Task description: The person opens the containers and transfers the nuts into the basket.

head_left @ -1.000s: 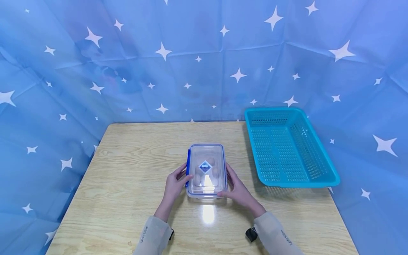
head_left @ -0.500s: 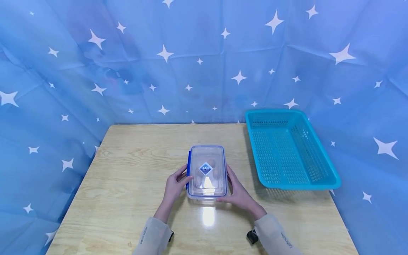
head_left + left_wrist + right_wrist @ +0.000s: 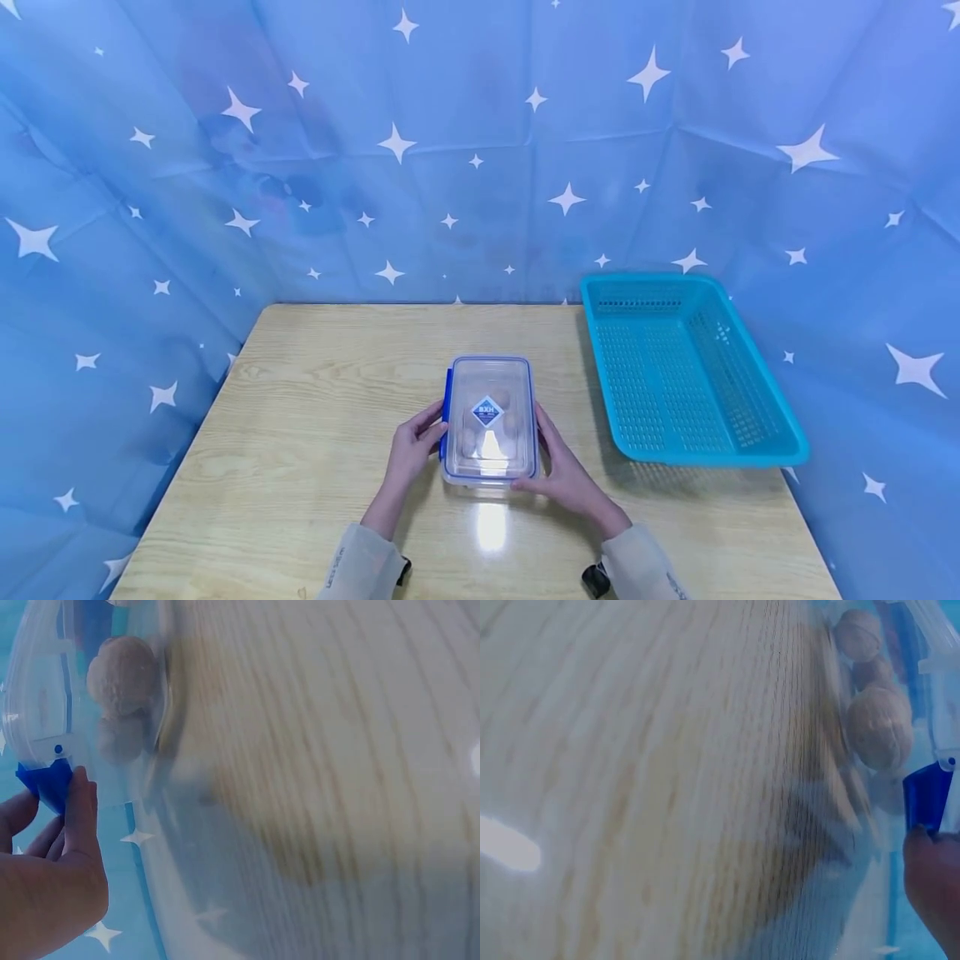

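A clear food container (image 3: pixel 491 379) with a blue-rimmed lid sits on the table, a blue diamond label (image 3: pixel 487 411) on top. Inside lie several round brown things that look like walnuts (image 3: pixel 881 727). My left hand (image 3: pixel 408 450) is at its left side; in the left wrist view, thumb and fingers pinch a blue latch (image 3: pixel 49 784) that stands out from the wall. My right hand (image 3: pixel 566 473) holds the right front corner, thumb at the front edge. A fingertip meets another blue latch (image 3: pixel 928 796), also angled outward, in the right wrist view; the other right fingers are largely hidden.
A turquoise perforated basket (image 3: pixel 675 458) stands at the table's right edge, partly overhanging it. The light wooden table (image 3: pixel 322 400) extends left of the container. A blue starry curtain (image 3: pixel 450 83) hangs behind and at both sides.
The head view has tilted up slightly, so everything sits lower in it. My left thumb has slid off the lid's edge to the container's side. The container and basket stay in place.
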### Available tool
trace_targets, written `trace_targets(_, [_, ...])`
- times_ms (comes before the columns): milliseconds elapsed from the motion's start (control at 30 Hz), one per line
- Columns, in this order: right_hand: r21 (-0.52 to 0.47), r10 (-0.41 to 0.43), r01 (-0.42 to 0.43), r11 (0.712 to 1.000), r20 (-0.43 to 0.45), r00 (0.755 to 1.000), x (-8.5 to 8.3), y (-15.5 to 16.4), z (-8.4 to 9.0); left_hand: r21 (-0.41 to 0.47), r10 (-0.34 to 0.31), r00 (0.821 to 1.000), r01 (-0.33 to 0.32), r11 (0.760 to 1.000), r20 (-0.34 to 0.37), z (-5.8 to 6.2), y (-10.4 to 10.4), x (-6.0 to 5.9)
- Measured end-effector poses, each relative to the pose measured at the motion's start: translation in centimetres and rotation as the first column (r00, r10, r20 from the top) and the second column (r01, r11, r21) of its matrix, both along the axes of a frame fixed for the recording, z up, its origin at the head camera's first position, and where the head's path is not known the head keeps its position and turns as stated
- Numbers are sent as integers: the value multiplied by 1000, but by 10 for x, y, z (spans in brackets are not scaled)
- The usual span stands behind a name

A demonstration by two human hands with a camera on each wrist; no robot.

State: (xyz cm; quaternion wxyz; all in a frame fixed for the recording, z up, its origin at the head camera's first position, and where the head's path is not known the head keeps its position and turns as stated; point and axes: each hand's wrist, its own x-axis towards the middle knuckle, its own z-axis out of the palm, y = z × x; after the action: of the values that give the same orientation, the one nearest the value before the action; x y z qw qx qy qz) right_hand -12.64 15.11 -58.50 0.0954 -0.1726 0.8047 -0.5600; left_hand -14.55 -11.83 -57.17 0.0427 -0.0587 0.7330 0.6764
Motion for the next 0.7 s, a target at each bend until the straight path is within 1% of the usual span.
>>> trace_targets(133, [-15, 10, -10, 1000, -9, 1000, 3, -1, 1, -22, 5, 1000, -5, 1000, -18, 3, 3, 3])
trace_targets(300, [-26, 11, -12, 1000, -27, 1000, 1, -1, 3, -40, 4, 998, -6, 999, -57, 6, 4, 1])
trace_targets(467, [-13, 5, -5, 1000, -9, 1000, 2, -1, 1, -73, 2, 998, -7, 997, -69, 8, 5, 3])
trace_targets(533, [-13, 4, -4, 1000, 2, 1000, 4, -1, 0, -80, 17, 998, -22, 997, -61, 7, 6, 4])
trace_targets(700, [-24, 10, -10, 1000, -8, 1000, 3, 0, 0, -131, 92, 995, -96, 987, -34, 2, 9, 2])
